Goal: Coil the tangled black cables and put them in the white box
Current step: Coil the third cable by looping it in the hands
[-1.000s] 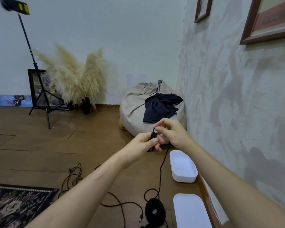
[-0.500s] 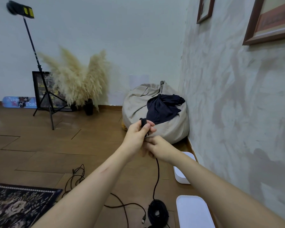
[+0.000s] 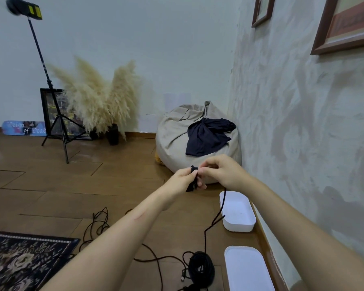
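My left hand (image 3: 182, 180) grips a small bundle of coiled black cable (image 3: 193, 179) in front of me. My right hand (image 3: 223, 172) pinches the same cable at the top of the bundle. A free strand (image 3: 215, 217) hangs from the hands down to the floor, crossing the near edge of the open white box (image 3: 237, 211). A finished black coil (image 3: 201, 268) lies on the wooden floor below. More tangled black cable (image 3: 99, 224) sprawls to the left of my left arm.
A white lid (image 3: 247, 269) lies near the wall at the lower right. A beige beanbag (image 3: 177, 139) with a dark cloth sits in the corner. A tripod stand (image 3: 59, 127), pampas grass (image 3: 101, 101) and a patterned rug (image 3: 23, 261) are on the left.
My right hand has risen from below the left hand to the top of the bundle, wrapping the strand round it. The camera has shifted, so the white box shows more fully.
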Demonstrator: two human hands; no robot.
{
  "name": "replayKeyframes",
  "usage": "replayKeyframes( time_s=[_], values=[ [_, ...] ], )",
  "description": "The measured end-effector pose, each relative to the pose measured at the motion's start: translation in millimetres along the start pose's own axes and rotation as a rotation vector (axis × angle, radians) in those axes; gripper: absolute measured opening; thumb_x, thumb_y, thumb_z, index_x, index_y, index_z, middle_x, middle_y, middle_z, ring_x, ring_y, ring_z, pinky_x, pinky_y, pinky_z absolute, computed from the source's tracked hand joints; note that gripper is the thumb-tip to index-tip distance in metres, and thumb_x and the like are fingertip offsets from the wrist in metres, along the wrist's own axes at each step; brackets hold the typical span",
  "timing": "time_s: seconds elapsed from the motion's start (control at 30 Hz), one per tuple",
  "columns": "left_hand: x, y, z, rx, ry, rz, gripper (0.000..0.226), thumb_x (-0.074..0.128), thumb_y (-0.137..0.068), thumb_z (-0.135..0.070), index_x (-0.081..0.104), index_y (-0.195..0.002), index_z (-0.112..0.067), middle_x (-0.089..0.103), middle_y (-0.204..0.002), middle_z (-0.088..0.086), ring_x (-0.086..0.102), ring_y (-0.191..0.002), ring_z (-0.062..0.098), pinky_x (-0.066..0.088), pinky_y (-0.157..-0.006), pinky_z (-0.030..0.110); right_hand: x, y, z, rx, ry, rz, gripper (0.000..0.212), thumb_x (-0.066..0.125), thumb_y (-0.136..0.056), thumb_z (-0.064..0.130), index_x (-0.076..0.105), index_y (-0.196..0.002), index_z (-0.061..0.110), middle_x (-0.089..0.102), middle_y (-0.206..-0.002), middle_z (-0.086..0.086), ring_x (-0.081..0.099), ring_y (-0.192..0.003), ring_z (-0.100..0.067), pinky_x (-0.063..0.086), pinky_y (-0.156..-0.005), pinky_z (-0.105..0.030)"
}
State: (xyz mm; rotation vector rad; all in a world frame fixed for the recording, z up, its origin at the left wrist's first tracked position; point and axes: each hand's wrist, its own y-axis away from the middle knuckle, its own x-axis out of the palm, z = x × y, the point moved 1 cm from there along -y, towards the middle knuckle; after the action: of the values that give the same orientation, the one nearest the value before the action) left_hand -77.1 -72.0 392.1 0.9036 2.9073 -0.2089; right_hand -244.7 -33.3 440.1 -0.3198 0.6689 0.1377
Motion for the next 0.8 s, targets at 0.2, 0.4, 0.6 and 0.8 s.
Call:
replayKeyframes(
  time_s=[0.2,0.4,0.6,0.8],
  values=[
    [11.0,11.5,-5.4,-0.025,-0.024,0.147,0.029,0.042,-0.112,-0.024,0.063,-0.114,-0.004,0.058,-0.084,0.002,0.064,-0.086,0.013,0.051,-0.102,0.04,-1.0,1.7,-7.6,-0.02,0.061,-0.149,0.019,0.074,-0.091,0.021,0.073,-0.075,0.03,0.067,-0.064,0.009,0.055,-0.062,0.002,0.04,-0.06,-0.011],
    [9.2,14.3,-13.2,0.103,-0.209,0.034,0.023,0.041,-0.11,-0.013,0.06,-0.096,-0.011,0.056,-0.081,0.001,0.062,-0.084,0.009,0.052,-0.095,0.036,3.2,-2.7,-7.8,-0.019,-0.169,-0.098,0.01,0.067,-0.097,0.016,0.073,-0.103,0.011,0.072,-0.073,-0.015,0.069,-0.071,-0.019,0.055,-0.073,-0.03],
    [4.6,21.7,-18.5,0.144,-0.272,0.092,0.024,0.046,-0.109,-0.013,0.064,-0.093,-0.015,0.063,-0.085,-0.001,0.061,-0.089,0.008,0.047,-0.087,0.021,-2.0,7.8,1.8,-0.017,-0.237,0.186,0.029,0.046,-0.109,0.018,0.064,-0.129,0.009,0.072,-0.082,-0.022,0.072,-0.079,-0.019,0.056,-0.085,-0.027],
    [7.4,25.0,-22.8,0.189,-0.276,0.066,0.026,0.048,-0.108,-0.013,0.068,-0.092,-0.014,0.07,-0.09,-0.003,0.064,-0.095,0.008,0.047,-0.088,0.021,-6.1,12.1,8.4,-0.003,-0.177,0.186,0.03,0.043,-0.11,0.021,0.066,-0.121,0.005,0.068,-0.072,-0.009,0.059,-0.064,-0.007,0.039,-0.056,-0.009]
  ],
)
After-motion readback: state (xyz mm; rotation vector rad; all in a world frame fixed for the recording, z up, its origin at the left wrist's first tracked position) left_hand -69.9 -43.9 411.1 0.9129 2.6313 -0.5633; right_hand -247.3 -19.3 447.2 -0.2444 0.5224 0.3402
